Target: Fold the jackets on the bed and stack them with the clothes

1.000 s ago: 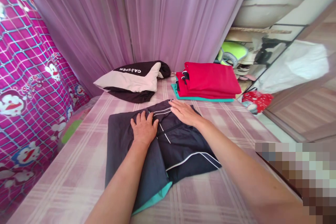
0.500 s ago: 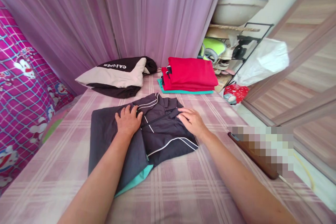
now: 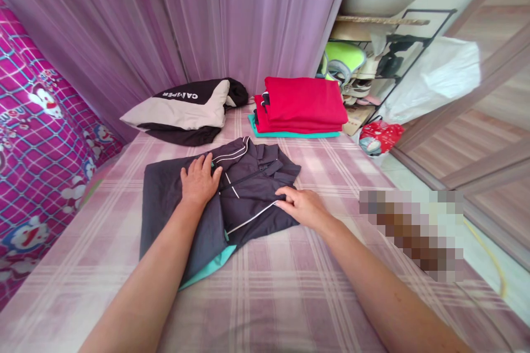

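Note:
A dark grey jacket (image 3: 256, 182) with white piping and teal lining lies partly folded on the plaid bedsheet (image 3: 265, 298). Its collar and zip point away to the upper right. My left hand (image 3: 201, 179) rests on the folded left part, palm down with the fingers spread. At the jacket's right side, my right hand (image 3: 302, 204) pinches the fabric beside the white piping between thumb and fingers, lifting it slightly. The teal lining (image 3: 211, 266) shows along the near lower edge.
A black and light-grey garment (image 3: 178, 110) lies at the back left. Beside it sits a stack of folded red clothes (image 3: 304, 105) over teal cloth. Purple curtains (image 3: 248, 22) hang behind. A blurred-out object (image 3: 414, 237) lies at the right edge, near a shoe rack (image 3: 397, 60).
My right hand has moved from the collar down to the jacket's right side and now pinches the fabric by the piping. My left hand stays on the fold. The view has shifted slightly.

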Demonstrator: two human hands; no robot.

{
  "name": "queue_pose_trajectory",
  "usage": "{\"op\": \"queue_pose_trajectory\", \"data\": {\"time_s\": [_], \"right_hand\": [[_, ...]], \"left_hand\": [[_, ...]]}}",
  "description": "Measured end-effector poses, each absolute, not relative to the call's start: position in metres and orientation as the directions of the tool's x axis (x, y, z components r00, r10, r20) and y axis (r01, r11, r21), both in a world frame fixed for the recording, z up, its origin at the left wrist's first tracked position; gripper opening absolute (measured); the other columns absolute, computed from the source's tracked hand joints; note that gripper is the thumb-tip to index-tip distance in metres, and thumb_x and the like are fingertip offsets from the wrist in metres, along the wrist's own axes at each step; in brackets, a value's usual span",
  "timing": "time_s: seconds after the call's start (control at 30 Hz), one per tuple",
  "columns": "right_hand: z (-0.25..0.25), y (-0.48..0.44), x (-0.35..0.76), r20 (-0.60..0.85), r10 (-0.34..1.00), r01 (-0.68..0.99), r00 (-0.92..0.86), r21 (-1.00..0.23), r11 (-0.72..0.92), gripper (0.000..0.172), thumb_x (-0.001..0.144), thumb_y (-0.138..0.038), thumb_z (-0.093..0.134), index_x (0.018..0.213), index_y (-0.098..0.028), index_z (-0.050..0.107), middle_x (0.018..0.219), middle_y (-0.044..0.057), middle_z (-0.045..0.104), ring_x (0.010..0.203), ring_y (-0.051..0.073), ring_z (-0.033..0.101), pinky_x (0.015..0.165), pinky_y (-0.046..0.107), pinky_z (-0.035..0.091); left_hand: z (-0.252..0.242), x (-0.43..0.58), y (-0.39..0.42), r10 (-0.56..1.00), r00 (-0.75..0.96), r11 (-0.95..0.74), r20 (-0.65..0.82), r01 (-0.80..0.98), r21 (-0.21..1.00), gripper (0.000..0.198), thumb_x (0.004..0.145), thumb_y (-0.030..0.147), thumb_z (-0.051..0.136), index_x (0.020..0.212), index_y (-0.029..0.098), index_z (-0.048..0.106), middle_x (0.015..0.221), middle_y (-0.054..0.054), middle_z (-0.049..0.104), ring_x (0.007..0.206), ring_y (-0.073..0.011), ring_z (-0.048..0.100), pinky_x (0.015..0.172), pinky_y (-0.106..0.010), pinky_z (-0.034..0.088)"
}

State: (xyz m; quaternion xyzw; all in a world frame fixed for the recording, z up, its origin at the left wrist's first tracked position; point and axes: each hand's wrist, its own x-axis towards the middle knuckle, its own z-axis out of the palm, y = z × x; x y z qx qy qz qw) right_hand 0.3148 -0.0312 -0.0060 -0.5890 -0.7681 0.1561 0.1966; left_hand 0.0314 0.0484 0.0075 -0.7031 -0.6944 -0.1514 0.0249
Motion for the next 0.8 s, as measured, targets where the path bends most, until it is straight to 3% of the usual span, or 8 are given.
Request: {"op": "queue_pose_trajectory", "data": {"time_s": [0.1, 0.2, 0.27, 0.33, 0.4, 0.47, 0.6, 0.8], "right_hand": [[-0.007, -0.032, 0.324, 0.088, 0.955, 0.771, -0.282, -0.572, 0.281, 0.021, 0.085, -0.032, 0.063, 0.103, -0.025, 0.073, 0.071, -0.003, 0.071, 0.061, 0.013, 0.062, 0.061, 0.025, 0.044], [-0.001, -0.036, 0.325, 0.192, 0.935, 0.674, -0.299, -0.651, 0.349, 0.027, 0.089, -0.031, 0.054, 0.108, -0.022, 0.071, 0.092, 0.003, 0.075, 0.075, 0.015, 0.067, 0.068, 0.027, 0.051], [0.007, -0.041, 0.315, 0.315, 0.914, 0.708, -0.254, -0.583, 0.398, 0.034, 0.094, -0.033, 0.047, 0.118, -0.021, 0.069, 0.115, 0.009, 0.073, 0.100, 0.020, 0.068, 0.086, 0.034, 0.053], [0.014, -0.048, 0.296, 0.386, 0.878, 0.781, -0.284, -0.439, 0.445, 0.041, 0.098, -0.035, 0.045, 0.132, -0.021, 0.063, 0.138, 0.012, 0.063, 0.127, 0.025, 0.057, 0.108, 0.043, 0.043], [0.015, -0.056, 0.275, 0.332, 0.849, 0.804, -0.412, -0.306, 0.510, 0.048, 0.099, -0.039, 0.046, 0.143, -0.022, 0.055, 0.153, 0.011, 0.048, 0.143, 0.028, 0.041, 0.120, 0.051, 0.027], [0.011, -0.062, 0.259, 0.200, 0.821, 0.783, -0.534, -0.249, 0.570, 0.053, 0.099, -0.043, 0.048, 0.149, -0.023, 0.048, 0.158, 0.010, 0.041, 0.148, 0.027, 0.033, 0.123, 0.053, 0.018], [-0.002, -0.063, 0.252, 0.018, 0.812, 0.781, -0.583, -0.265, 0.566, 0.060, 0.100, -0.053, 0.044, 0.153, -0.024, 0.041, 0.160, 0.009, 0.036, 0.149, 0.025, 0.031, 0.124, 0.053, 0.015], [0.001, -0.058, 0.270, -0.032, 0.841, 0.817, -0.540, -0.260, 0.515, 0.063, 0.101, -0.055, 0.040, 0.154, -0.022, 0.040, 0.161, 0.009, 0.034, 0.150, 0.025, 0.027, 0.124, 0.055, 0.011]], "left_hand": [[0.008, 0.032, 0.048, 0.970, -0.005, -0.040, 0.243, 0.983, 0.181, 0.062, 0.097, 0.046, 0.036, 0.152, 0.018, 0.041, 0.153, -0.016, 0.048, 0.139, -0.0335, 0.044, 0.115, -0.063, 0.029], [0.010, 0.033, 0.048, 0.972, -0.008, -0.035, 0.234, 0.983, 0.179, 0.061, 0.097, 0.046, 0.035, 0.152, 0.019, 0.041, 0.153, -0.015, 0.048, 0.139, -0.0329, 0.044, 0.116, -0.062, 0.029], [0.011, 0.033, 0.047, 0.973, -0.009, -0.033, 0.232, 0.984, 0.175, 0.061, 0.097, 0.046, 0.036, 0.152, 0.021, 0.041, 0.153, -0.015, 0.048, 0.140, -0.0328, 0.044, 0.116, -0.061, 0.029], [0.012, 0.033, 0.047, 0.973, -0.008, -0.033, 0.230, 0.985, 0.171, 0.061, 0.097, 0.046, 0.036, 0.153, 0.022, 0.040, 0.153, -0.015, 0.048, 0.139, -0.0328, 0.044, 0.116, -0.061, 0.029], [0.012, 0.033, 0.047, 0.974, -0.007, -0.033, 0.228, 0.985, 0.168, 0.061, 0.097, 0.046, 0.036, 0.153, 0.023, 0.040, 0.153, -0.015, 0.048, 0.139, -0.0329, 0.044, 0.116, -0.062, 0.029], [0.011, 0.033, 0.047, 0.974, -0.007, -0.031, 0.226, 0.986, 0.164, 0.061, 0.097, 0.046, 0.036, 0.153, 0.023, 0.040, 0.154, -0.015, 0.047, 0.139, -0.0330, 0.044, 0.116, -0.062, 0.028], [0.010, 0.032, 0.047, 0.975, -0.001, -0.036, 0.222, 0.986, 0.163, 0.061, 0.097, 0.046, 0.035, 0.152, 0.020, 0.041, 0.154, -0.015, 0.046, 0.140, -0.0326, 0.043, 0.116, -0.061, 0.028], [0.010, 0.030, 0.048, 0.974, 0.009, -0.050, 0.228, 0.984, 0.173, 0.061, 0.097, 0.046, 0.034, 0.151, 0.018, 0.042, 0.154, -0.016, 0.047, 0.140, -0.0330, 0.043, 0.115, -0.062, 0.029]]}}
